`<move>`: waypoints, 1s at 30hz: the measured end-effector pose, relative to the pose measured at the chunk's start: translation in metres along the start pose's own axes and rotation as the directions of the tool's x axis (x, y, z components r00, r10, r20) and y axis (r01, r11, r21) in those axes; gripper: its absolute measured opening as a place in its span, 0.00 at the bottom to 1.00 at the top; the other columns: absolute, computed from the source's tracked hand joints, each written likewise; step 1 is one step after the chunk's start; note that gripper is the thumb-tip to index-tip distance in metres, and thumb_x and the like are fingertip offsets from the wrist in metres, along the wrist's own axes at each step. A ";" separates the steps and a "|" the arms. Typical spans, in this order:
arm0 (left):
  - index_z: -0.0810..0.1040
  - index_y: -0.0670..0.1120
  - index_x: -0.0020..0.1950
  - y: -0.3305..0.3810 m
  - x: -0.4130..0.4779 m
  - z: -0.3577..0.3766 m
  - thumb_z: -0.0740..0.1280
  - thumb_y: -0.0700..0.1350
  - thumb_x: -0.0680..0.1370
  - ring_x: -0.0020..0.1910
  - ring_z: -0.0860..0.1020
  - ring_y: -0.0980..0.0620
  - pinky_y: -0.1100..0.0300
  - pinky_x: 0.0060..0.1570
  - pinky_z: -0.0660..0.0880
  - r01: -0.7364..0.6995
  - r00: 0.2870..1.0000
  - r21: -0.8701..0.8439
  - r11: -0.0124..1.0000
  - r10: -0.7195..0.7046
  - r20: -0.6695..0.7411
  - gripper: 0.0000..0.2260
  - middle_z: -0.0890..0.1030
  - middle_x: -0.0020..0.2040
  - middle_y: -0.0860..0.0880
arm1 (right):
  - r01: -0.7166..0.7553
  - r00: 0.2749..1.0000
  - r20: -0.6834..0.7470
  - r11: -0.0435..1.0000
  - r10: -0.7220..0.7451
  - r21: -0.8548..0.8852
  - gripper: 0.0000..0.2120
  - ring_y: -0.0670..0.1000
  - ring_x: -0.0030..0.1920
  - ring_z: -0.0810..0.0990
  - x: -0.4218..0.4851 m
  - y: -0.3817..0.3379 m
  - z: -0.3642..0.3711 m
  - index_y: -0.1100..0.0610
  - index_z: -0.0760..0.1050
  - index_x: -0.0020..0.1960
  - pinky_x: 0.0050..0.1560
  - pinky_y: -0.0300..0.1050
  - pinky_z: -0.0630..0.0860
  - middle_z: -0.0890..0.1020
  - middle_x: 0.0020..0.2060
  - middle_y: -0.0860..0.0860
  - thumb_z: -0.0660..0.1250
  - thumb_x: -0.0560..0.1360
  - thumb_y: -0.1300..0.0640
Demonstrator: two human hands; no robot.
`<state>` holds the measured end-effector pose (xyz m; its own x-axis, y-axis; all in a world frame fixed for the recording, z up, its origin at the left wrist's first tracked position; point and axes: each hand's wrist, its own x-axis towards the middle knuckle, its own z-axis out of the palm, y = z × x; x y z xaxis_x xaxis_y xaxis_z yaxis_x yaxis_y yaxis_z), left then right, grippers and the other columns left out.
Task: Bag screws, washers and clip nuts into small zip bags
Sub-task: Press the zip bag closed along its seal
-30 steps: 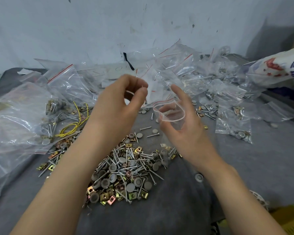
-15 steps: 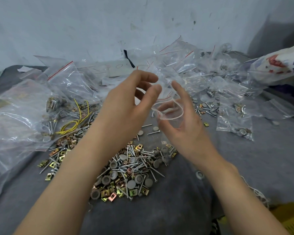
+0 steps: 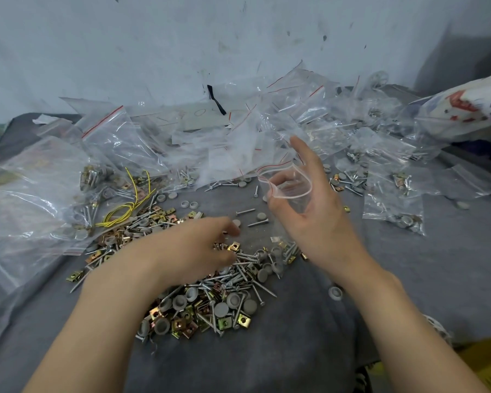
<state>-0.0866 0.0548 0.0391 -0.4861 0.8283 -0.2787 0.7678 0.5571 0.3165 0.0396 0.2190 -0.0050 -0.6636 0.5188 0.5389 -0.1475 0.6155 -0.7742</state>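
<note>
My right hand point(image 3: 315, 217) holds a small clear zip bag point(image 3: 288, 185) with a red strip, its mouth spread open between thumb and fingers, above the grey cloth. My left hand point(image 3: 193, 248) is down on the loose pile of screws, grey washers and brass clip nuts point(image 3: 210, 296), palm down, fingers lying over the parts; whether it holds any I cannot tell. A few single screws point(image 3: 245, 211) and washers lie just beyond its fingertips.
Several clear zip bags point(image 3: 119, 143), some filled with hardware, are heaped along the back and left. Filled small bags point(image 3: 394, 211) lie at the right. Yellow wire point(image 3: 125, 208) lies left of the pile. A printed sack point(image 3: 465, 109) sits far right. Grey cloth point(image 3: 267, 358) covers the table.
My left hand has dropped from beside the bag's mouth down onto the hardware pile. My right hand still holds the open bag in about the same place.
</note>
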 end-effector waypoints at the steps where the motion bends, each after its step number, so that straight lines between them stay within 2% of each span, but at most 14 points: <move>1: 0.67 0.63 0.69 -0.001 0.000 0.002 0.66 0.57 0.78 0.65 0.72 0.56 0.57 0.65 0.70 0.005 1.000 0.027 1.000 -0.006 0.013 0.20 0.74 0.66 0.59 | -0.003 1.000 0.000 1.000 0.003 -0.002 0.35 0.49 0.44 0.81 0.000 0.000 0.000 0.32 0.54 0.76 0.48 0.31 0.73 0.81 0.50 0.37 0.68 0.75 0.45; 4: 0.64 0.62 0.73 -0.003 0.000 0.009 0.64 0.59 0.78 0.71 0.64 0.53 0.48 0.70 0.65 -0.002 1.000 0.124 0.992 0.001 0.007 0.23 0.69 0.71 0.57 | -0.013 1.000 0.008 1.000 0.012 0.003 0.35 0.52 0.44 0.80 0.000 -0.001 0.001 0.32 0.54 0.76 0.48 0.33 0.74 0.81 0.50 0.37 0.66 0.74 0.42; 7: 0.64 0.61 0.74 -0.002 -0.001 0.011 0.61 0.59 0.80 0.73 0.61 0.52 0.48 0.72 0.63 -0.034 0.999 0.137 0.990 0.033 0.010 0.22 0.67 0.72 0.55 | -0.019 1.000 0.006 1.000 0.019 -0.002 0.35 0.55 0.44 0.80 -0.001 -0.001 0.001 0.31 0.55 0.76 0.47 0.31 0.72 0.81 0.50 0.37 0.66 0.74 0.42; 9: 0.66 0.59 0.73 -0.003 -0.005 0.009 0.60 0.57 0.81 0.71 0.66 0.54 0.51 0.70 0.66 -0.058 0.998 0.080 0.995 0.060 -0.019 0.19 0.70 0.70 0.56 | -0.022 1.000 0.008 1.000 0.022 0.012 0.34 0.59 0.42 0.79 -0.001 -0.003 0.000 0.31 0.55 0.76 0.46 0.34 0.73 0.81 0.50 0.37 0.67 0.74 0.42; 11: 0.70 0.57 0.70 -0.006 -0.008 0.004 0.60 0.53 0.82 0.65 0.71 0.56 0.57 0.66 0.69 -0.079 0.991 0.053 0.995 0.084 -0.100 0.16 0.74 0.67 0.56 | -0.025 1.000 0.012 0.999 0.025 0.023 0.34 0.58 0.40 0.79 -0.001 -0.004 -0.001 0.31 0.56 0.76 0.42 0.37 0.74 0.81 0.50 0.37 0.66 0.74 0.42; 13: 0.73 0.57 0.67 -0.010 -0.010 0.002 0.60 0.50 0.83 0.56 0.75 0.63 0.66 0.55 0.72 -0.089 0.984 0.025 0.996 0.092 -0.155 0.13 0.77 0.61 0.59 | -0.031 0.999 0.021 0.999 0.031 0.031 0.33 0.53 0.41 0.80 0.000 -0.004 -0.002 0.31 0.56 0.76 0.41 0.38 0.75 0.81 0.51 0.37 0.66 0.74 0.41; 15: 0.73 0.60 0.64 -0.013 -0.013 0.003 0.61 0.51 0.82 0.48 0.74 0.69 0.75 0.45 0.68 -0.103 0.986 0.000 0.995 0.102 -0.134 0.11 0.76 0.58 0.63 | -0.035 0.999 0.022 0.999 0.034 0.039 0.33 0.53 0.44 0.80 0.000 -0.003 -0.002 0.31 0.57 0.76 0.43 0.34 0.75 0.81 0.51 0.38 0.66 0.74 0.41; 16: 0.72 0.62 0.64 -0.015 -0.015 0.004 0.62 0.53 0.82 0.50 0.72 0.69 0.75 0.47 0.67 -0.113 0.988 0.002 0.994 0.113 -0.109 0.11 0.75 0.59 0.64 | -0.034 0.999 0.020 0.999 0.033 0.036 0.33 0.55 0.44 0.79 0.000 -0.003 -0.002 0.32 0.57 0.76 0.44 0.32 0.74 0.81 0.51 0.37 0.66 0.74 0.42; 19: 0.69 0.64 0.67 -0.018 -0.020 0.011 0.63 0.59 0.80 0.62 0.66 0.62 0.63 0.58 0.64 -0.117 0.992 0.064 0.991 0.120 -0.042 0.16 0.69 0.62 0.63 | -0.030 0.999 0.023 1.000 0.030 0.007 0.32 0.59 0.46 0.77 -0.001 -0.004 -0.002 0.32 0.57 0.76 0.46 0.26 0.70 0.80 0.51 0.36 0.66 0.75 0.42; 23: 0.68 0.64 0.67 -0.017 -0.022 0.020 0.62 0.58 0.80 0.63 0.64 0.57 0.56 0.64 0.65 -0.130 0.982 0.164 0.978 0.150 -0.118 0.15 0.69 0.59 0.62 | -0.039 0.999 0.023 0.999 0.038 0.011 0.32 0.62 0.45 0.79 -0.002 -0.005 -0.001 0.31 0.57 0.75 0.45 0.29 0.72 0.80 0.51 0.36 0.65 0.74 0.39; 27: 0.72 0.61 0.60 -0.016 -0.021 0.023 0.61 0.60 0.80 0.60 0.66 0.57 0.56 0.62 0.67 -0.133 0.963 0.149 0.980 0.163 -0.214 0.10 0.72 0.58 0.61 | -0.038 0.999 0.015 0.999 0.038 0.006 0.32 0.64 0.45 0.78 -0.002 -0.006 -0.001 0.32 0.57 0.76 0.44 0.29 0.73 0.80 0.51 0.36 0.65 0.75 0.39; 30: 0.72 0.59 0.56 -0.016 -0.017 0.030 0.59 0.60 0.80 0.57 0.67 0.55 0.57 0.58 0.67 -0.121 0.937 0.188 0.975 0.175 -0.302 0.08 0.72 0.54 0.60 | -0.049 0.999 0.021 0.999 0.049 -0.001 0.32 0.66 0.45 0.79 -0.002 -0.006 -0.001 0.31 0.57 0.76 0.42 0.38 0.78 0.81 0.51 0.37 0.65 0.75 0.41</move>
<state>-0.0781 0.0301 0.0114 -0.4472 0.8918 0.0680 0.8858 0.4312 0.1715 0.0422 0.2149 -0.0011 -0.6851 0.5360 0.4934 -0.1138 0.5903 -0.7992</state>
